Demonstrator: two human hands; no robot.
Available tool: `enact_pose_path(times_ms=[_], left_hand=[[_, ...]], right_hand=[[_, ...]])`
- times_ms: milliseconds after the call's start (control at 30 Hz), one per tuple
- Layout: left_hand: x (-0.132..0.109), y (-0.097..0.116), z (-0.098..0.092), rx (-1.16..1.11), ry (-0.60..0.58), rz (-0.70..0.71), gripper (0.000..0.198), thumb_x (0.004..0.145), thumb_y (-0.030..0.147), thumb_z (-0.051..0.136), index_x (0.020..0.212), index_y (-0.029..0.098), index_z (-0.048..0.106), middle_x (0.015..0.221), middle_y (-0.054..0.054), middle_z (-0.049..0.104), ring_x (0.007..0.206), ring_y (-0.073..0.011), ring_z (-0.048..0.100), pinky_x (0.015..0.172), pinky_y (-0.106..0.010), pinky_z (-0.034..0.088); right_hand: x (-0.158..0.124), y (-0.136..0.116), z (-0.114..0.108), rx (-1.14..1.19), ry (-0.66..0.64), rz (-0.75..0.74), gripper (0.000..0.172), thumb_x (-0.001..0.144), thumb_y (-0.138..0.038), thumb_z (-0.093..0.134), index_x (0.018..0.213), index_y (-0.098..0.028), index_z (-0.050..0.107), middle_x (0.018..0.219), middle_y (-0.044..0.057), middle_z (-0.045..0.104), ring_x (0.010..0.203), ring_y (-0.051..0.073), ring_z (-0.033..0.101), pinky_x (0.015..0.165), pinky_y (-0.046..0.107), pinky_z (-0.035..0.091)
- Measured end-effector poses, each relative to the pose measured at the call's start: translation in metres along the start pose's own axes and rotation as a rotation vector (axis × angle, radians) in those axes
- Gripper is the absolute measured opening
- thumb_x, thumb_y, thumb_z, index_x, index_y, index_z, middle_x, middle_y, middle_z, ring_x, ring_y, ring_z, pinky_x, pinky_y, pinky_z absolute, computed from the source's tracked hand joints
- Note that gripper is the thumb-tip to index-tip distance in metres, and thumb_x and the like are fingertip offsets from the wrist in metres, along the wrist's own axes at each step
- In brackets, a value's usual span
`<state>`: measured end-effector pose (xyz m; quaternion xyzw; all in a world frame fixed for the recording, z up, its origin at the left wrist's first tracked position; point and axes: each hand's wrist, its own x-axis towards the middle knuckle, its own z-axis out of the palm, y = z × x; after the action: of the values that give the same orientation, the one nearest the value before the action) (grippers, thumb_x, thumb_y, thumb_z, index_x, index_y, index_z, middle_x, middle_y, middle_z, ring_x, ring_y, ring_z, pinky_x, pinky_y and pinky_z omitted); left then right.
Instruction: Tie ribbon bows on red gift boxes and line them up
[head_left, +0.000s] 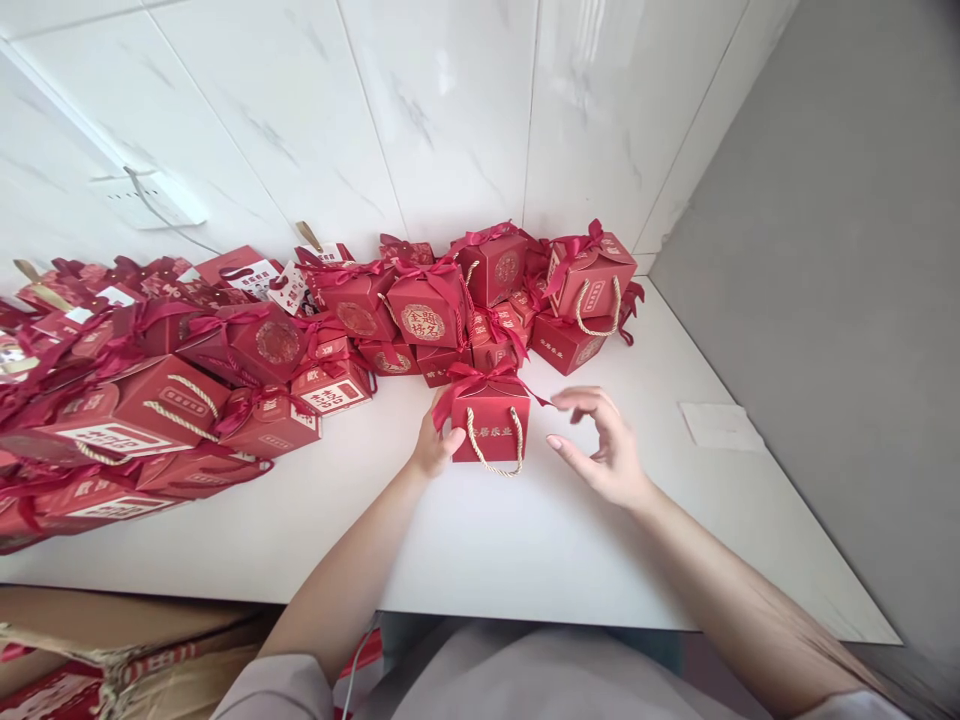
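A red gift box (pixel 491 412) with a red ribbon bow on top and a gold rope handle hanging down its front sits upright on the white table. My left hand (pixel 435 440) grips its left side, thumb at the front edge and the other fingers mostly hidden. To the right of the box, my right hand (pixel 604 445) is open, thumb and fingers apart and curved, with nothing in it. One tail of the bow reaches toward those fingertips; I cannot tell whether they touch.
Behind stand stacked red gift boxes (pixel 431 310) against the tiled wall (pixel 457 110). A larger pile (pixel 172 390) fills the left side. A pale paper sheet (pixel 721 426) lies near the grey wall (pixel 847 250). An opened cardboard carton (pixel 127 620) is below the table edge at left.
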<state>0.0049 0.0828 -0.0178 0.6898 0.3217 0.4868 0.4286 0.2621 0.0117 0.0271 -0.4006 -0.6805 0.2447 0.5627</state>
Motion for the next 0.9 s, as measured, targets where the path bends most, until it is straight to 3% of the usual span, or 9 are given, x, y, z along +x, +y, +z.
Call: enact_pose_path(times_ms=[67,133,167,267,367,700,900], left_hand=[[-0.001,-0.003,0.001,-0.011,-0.009,-0.03,0.07,0.079,0.075,0.053,0.124,0.021,0.058,0.12,-0.013,0.067,0.117,-0.0354,0.062,0.101,-0.052,0.05],[-0.001,-0.005,0.002,-0.006,-0.022,-0.05,0.071,0.081,0.077,0.048,0.122,0.021,0.06,0.118,-0.014,0.069,0.114,-0.0349,0.064,0.098,-0.052,0.052],[-0.001,-0.006,0.002,0.001,-0.029,-0.055,0.071,0.081,0.077,0.047,0.122,0.02,0.061,0.117,-0.014,0.069,0.113,-0.0351,0.065,0.098,-0.052,0.052],[0.0,-0.009,-0.002,0.031,-0.049,-0.068,0.073,0.083,0.076,0.046,0.125,0.019,0.061,0.119,-0.014,0.069,0.117,-0.0359,0.063,0.101,-0.052,0.05],[0.001,-0.011,-0.006,0.057,-0.086,-0.095,0.072,0.087,0.072,0.042,0.133,0.019,0.057,0.122,-0.014,0.069,0.12,-0.0356,0.062,0.103,-0.052,0.049],[0.003,-0.011,-0.01,0.084,-0.204,-0.083,0.079,0.087,0.077,0.036,0.137,0.019,0.054,0.141,-0.017,0.056,0.142,-0.0356,0.041,0.118,-0.053,0.034],[0.004,-0.009,-0.011,0.088,-0.216,-0.13,0.083,0.084,0.079,0.039,0.143,0.022,0.048,0.144,-0.015,0.055,0.14,-0.0361,0.045,0.114,-0.053,0.039]], right_hand=[[-0.001,0.007,0.006,0.09,-0.056,0.118,0.065,0.085,-0.036,0.074,0.142,-0.033,0.042,0.152,0.012,0.041,0.137,0.03,0.043,0.106,0.051,0.044],[-0.004,0.017,0.015,0.256,-0.175,0.249,0.083,0.087,-0.041,0.071,0.154,-0.036,0.022,0.165,0.008,0.019,0.15,0.029,0.025,0.118,0.055,0.03],[-0.006,0.023,0.02,0.331,-0.231,0.303,0.087,0.088,-0.044,0.07,0.156,-0.037,0.015,0.166,0.008,0.017,0.151,0.029,0.023,0.12,0.056,0.025],[-0.01,0.037,0.031,0.482,-0.397,0.372,0.095,0.088,-0.047,0.069,0.158,-0.034,0.007,0.162,0.012,0.029,0.149,0.029,0.028,0.122,0.057,0.02],[-0.009,0.044,0.033,0.524,-0.459,0.336,0.094,0.088,-0.045,0.071,0.159,-0.032,0.011,0.158,0.011,0.035,0.143,0.028,0.038,0.121,0.053,0.023],[-0.005,0.043,0.029,0.541,-0.457,0.343,0.092,0.088,-0.047,0.069,0.159,-0.031,0.014,0.157,0.01,0.037,0.144,0.027,0.037,0.122,0.05,0.021],[-0.007,0.045,0.032,0.523,-0.395,0.358,0.095,0.085,-0.047,0.072,0.159,-0.029,0.015,0.153,0.012,0.042,0.139,0.028,0.042,0.12,0.05,0.026]])
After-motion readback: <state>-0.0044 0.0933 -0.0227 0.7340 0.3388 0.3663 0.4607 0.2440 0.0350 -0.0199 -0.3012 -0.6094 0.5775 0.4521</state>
